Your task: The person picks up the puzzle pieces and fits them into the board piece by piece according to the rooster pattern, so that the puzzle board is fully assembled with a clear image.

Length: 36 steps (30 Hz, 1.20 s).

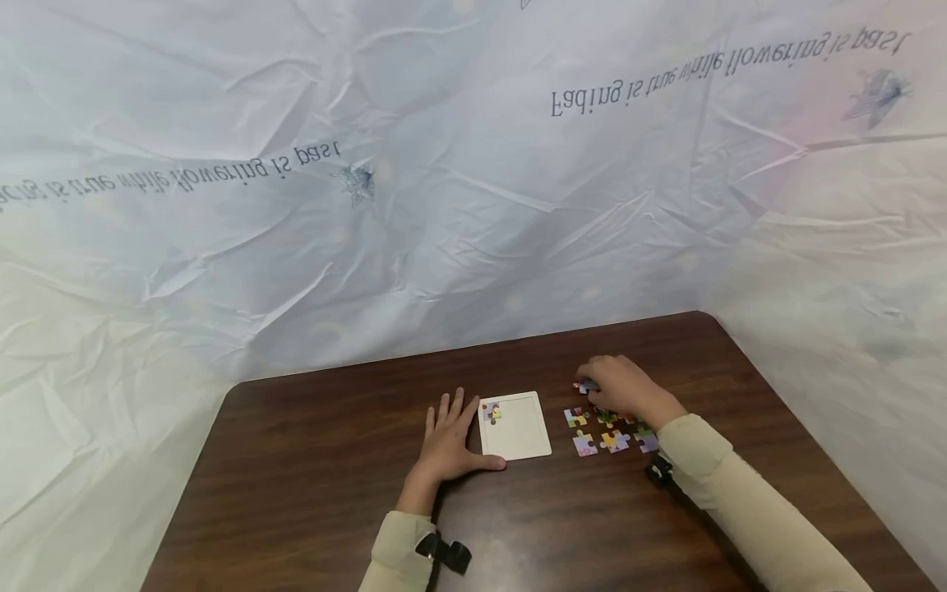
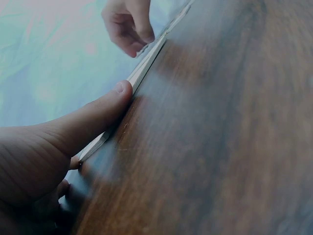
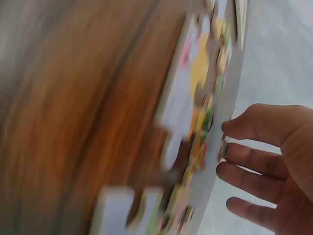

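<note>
The right hand [image 1: 625,386] is in the lower right part of the head view, fingers curled down over a small puzzle piece [image 1: 587,386] and pinching it at the fingertips. The piece is colourful, flat and thin, with knobbed edges; which way it points I cannot tell, because the fingers cover most of it. In the right wrist view the fingers [image 3: 254,164] are bent toward the blurred pieces. Just below and left of this hand the loose puzzle pieces [image 1: 601,432] lie flat on the worktop, close together, in pink, yellow, green and purple, like thin cardboard.

The left hand [image 1: 447,440] lies flat near the lower centre of the frame, fingers spread and straight, pointing to the top of the frame. Its thumb [image 2: 105,115] presses on the near edge of the white puzzle tray [image 1: 518,432]. The tray is a thin, nearly square board with a raised rim; its slightly longer side runs toward the top of the frame. A few joined pieces [image 1: 491,411] sit in its upper left corner.

The worktop [image 1: 311,477] is dark brown wood with visible grain and rounded corners. Behind it hangs a wrinkled pale sheet [image 1: 296,205] with printed letters.
</note>
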{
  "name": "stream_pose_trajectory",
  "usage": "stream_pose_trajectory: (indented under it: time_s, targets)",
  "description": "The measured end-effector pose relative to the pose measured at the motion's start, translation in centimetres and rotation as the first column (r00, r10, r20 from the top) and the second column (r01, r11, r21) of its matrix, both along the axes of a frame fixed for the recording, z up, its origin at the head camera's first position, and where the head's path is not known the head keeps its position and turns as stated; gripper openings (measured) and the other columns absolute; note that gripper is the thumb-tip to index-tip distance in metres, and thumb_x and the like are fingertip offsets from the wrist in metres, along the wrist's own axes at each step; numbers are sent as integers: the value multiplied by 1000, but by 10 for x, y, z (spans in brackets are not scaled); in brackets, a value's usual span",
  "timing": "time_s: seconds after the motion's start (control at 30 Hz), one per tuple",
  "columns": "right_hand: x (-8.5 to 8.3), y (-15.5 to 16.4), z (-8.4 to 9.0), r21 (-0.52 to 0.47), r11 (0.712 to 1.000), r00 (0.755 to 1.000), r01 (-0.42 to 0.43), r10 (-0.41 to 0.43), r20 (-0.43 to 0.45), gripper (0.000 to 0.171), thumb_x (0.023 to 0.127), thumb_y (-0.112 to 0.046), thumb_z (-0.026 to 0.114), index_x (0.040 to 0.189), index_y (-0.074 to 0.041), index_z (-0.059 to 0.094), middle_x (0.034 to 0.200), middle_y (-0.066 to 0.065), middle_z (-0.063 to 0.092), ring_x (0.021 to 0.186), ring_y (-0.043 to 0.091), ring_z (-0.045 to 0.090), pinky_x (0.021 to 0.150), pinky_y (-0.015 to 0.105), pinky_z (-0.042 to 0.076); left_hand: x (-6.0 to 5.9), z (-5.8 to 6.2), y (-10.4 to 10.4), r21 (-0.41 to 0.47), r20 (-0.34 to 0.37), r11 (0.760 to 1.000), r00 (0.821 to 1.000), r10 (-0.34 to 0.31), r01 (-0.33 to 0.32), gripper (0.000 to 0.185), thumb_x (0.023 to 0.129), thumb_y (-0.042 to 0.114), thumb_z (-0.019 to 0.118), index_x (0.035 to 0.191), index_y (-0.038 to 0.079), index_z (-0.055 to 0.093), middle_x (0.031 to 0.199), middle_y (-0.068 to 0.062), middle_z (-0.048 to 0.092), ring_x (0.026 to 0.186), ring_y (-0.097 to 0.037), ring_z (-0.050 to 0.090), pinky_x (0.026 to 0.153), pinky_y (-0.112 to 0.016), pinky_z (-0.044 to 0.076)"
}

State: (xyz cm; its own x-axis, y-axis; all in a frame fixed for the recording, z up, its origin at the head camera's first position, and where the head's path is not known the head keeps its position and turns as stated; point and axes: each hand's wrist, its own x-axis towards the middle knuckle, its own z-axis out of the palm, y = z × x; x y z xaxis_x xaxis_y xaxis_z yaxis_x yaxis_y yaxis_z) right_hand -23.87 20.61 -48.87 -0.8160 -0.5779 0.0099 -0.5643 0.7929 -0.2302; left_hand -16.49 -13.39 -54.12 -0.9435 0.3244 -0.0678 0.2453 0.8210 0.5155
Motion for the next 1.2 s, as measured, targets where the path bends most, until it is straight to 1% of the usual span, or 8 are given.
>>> stream_pose_trajectory:
  time_s: [0.2, 0.33, 0.43, 0.57, 0.7, 0.87, 1.0, 1.2]
  targets:
    - [4, -15, 1, -98, 995, 999, -33, 36, 36, 24, 94, -6, 77, 118, -5, 77, 109, 9, 71, 89, 22, 68, 76, 42, 59, 2, 2, 0, 8, 1, 1000, 1000, 2, -2, 124, 75, 66, 88, 169, 13, 28, 175, -19, 10, 161, -44, 1, 126, -67, 1]
    - [7, -23, 1, -115, 993, 996, -41, 49, 69, 23, 95, -5, 75, 118, -6, 77, 111, 8, 70, 92, 21, 67, 76, 39, 57, 3, 0, 1, 4, 11, 1000, 1000, -2, 1, 124, 75, 67, 88, 169, 13, 28, 175, -19, 10, 161, -44, 1, 126, -67, 2]
    - [7, -29, 0, -123, 991, 995, -50, 60, 78, 23, 95, -3, 73, 117, -6, 77, 110, 8, 70, 90, 18, 65, 74, 36, 56, 3, -3, 3, 5, 13, 1000, 1000, -1, 1, 123, 75, 69, 87, 169, 15, 28, 175, -18, 10, 161, -44, 1, 126, -67, 2]
    - [7, -36, 0, -145, 988, 995, -56, 68, 78, 22, 95, -2, 74, 117, -6, 77, 108, 7, 69, 85, 14, 63, 71, 34, 55, 2, -2, 5, 15, 6, 1000, 1000, 2, -2, 122, 75, 67, 88, 169, 15, 29, 175, -18, 11, 162, -43, 1, 126, -67, 1]
    - [8, -42, 2, -157, 986, 992, -63, 78, 94, 23, 96, -3, 73, 118, -5, 77, 109, 7, 69, 86, 13, 63, 73, 34, 56, 3, -2, 5, 16, 10, 1000, 1000, -4, 4, 122, 76, 65, 89, 169, 14, 29, 175, -19, 11, 161, -44, 1, 126, -67, 1]
    - [9, -51, 4, -153, 985, 990, -75, 92, 105, 23, 97, -4, 72, 119, -6, 77, 112, 6, 68, 90, 14, 64, 74, 34, 56, 3, -3, 1, 30, 3, 999, 1000, -14, 14, 123, 75, 66, 88, 168, 12, 29, 175, -21, 11, 161, -46, 2, 125, -68, 2]
    - [7, -60, 7, -154, 983, 990, -96, 110, 86, 22, 98, -4, 71, 120, -7, 77, 113, 6, 68, 92, 16, 65, 76, 35, 56, 2, -3, -2, 29, -16, 999, 1000, -19, 19, 123, 76, 67, 87, 168, 10, 29, 174, -23, 12, 160, -48, 3, 124, -69, 3]
    - [6, -73, 7, -162, 978, 987, -132, 145, 70, 22, 98, -2, 71, 119, -6, 77, 116, 9, 70, 99, 23, 69, 82, 40, 59, 2, -2, -2, 31, 2, 999, 1000, -11, 11, 122, 77, 66, 87, 169, 11, 28, 175, -21, 10, 161, -46, 1, 125, -69, 2]
